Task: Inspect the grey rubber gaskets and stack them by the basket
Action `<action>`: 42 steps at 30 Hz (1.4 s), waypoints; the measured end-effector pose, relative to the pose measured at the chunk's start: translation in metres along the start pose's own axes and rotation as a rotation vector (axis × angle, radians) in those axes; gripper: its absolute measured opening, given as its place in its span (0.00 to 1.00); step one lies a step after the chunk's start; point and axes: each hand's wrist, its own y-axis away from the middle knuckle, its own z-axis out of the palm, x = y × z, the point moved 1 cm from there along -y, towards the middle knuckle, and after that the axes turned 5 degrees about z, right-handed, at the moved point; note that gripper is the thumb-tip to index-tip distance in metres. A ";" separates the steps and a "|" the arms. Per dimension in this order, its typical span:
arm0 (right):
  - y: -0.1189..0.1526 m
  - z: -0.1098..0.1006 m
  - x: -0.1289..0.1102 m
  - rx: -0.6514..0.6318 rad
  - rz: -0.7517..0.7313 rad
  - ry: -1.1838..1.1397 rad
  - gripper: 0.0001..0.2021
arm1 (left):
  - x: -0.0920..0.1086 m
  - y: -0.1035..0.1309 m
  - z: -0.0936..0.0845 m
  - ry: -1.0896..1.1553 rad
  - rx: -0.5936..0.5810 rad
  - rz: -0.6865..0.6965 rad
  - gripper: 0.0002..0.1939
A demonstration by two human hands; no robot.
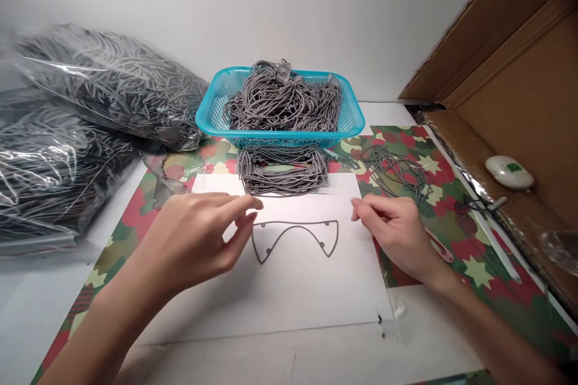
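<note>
A thin grey rubber gasket (295,224) lies flat on a white sheet of paper (289,301), with a curved arch and small round tabs inside its outline. My left hand (203,234) hovers at the gasket's left end, thumb and index finger slightly apart with nothing visible between them. To the right of the gasket, my right hand (392,225) is closed, thumb and fingertips pressed together; anything in that pinch is too small or hidden to make out. Behind the paper sits a neat stack of similar grey gaskets (282,183).
A blue plastic basket (210,114) heaped with grey gaskets stands behind the stack. Clear bags (112,84) of grey pieces fill the left side. Loose grey strands (397,171), a pink-handled tool (440,246), a white mouse (508,172) and a cardboard wall (519,84) are on the right.
</note>
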 end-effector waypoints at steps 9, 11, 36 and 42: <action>-0.002 0.008 0.010 -0.175 0.127 0.181 0.11 | -0.020 -0.001 0.009 -0.244 -0.381 -0.210 0.12; -0.002 0.009 0.013 -0.215 0.140 0.200 0.10 | -0.021 0.000 0.010 -0.199 -0.400 -0.228 0.13; 0.003 0.019 0.011 -0.173 -0.231 0.411 0.09 | -0.007 0.003 0.014 -0.036 -0.448 -0.200 0.13; 0.003 0.016 0.007 -0.094 -0.063 -0.166 0.05 | -0.005 -0.001 0.015 0.064 -0.302 -0.174 0.13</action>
